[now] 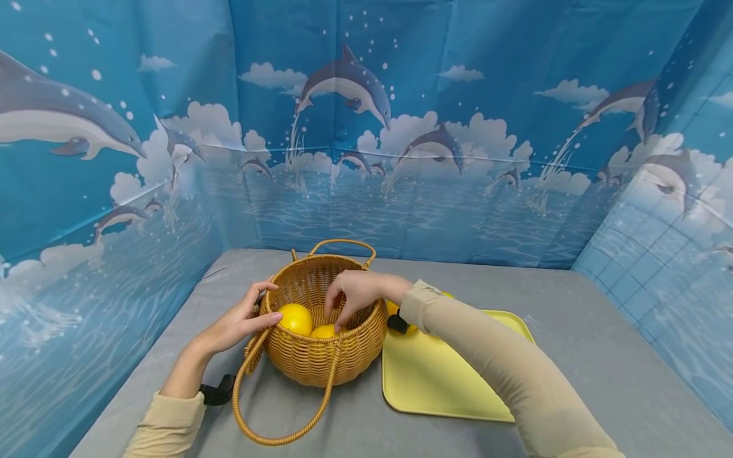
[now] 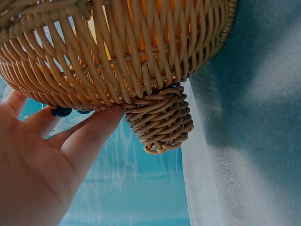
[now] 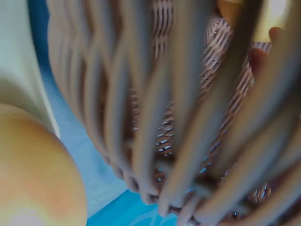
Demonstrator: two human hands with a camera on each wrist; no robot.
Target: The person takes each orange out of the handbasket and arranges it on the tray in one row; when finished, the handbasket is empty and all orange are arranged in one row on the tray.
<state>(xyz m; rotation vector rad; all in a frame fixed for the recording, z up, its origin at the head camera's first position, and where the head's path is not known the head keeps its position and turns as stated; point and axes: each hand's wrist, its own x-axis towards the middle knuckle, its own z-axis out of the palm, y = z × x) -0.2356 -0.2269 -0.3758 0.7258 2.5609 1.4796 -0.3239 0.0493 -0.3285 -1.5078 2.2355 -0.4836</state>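
Note:
A round wicker basket (image 1: 321, 366) stands on the grey surface, its near handle (image 1: 280, 439) folded down. Inside lie two smooth, round yellow fruits, a left one (image 1: 295, 319) and a lower one (image 1: 324, 331) partly hidden by the rim. My left hand (image 1: 237, 321) rests on the left rim, thumb and fingers extended over it; the left wrist view has its thumb (image 2: 96, 134) against the wicker. My right hand (image 1: 356, 294) reaches inside, loosely bent, the thumb beside the lower fruit. Through the weave, the right wrist view shows dark fingertips (image 3: 257, 61) near a fruit (image 3: 270, 21).
Right of the basket is a yellow tray (image 1: 441, 381), partly under my right forearm. More yellow fruit (image 1: 392, 308) sits at its far left, partly hidden by my wrist. The basket's far handle (image 1: 343, 241) stands up. Dolphin-printed sheets (image 1: 401, 210) hang around the surface.

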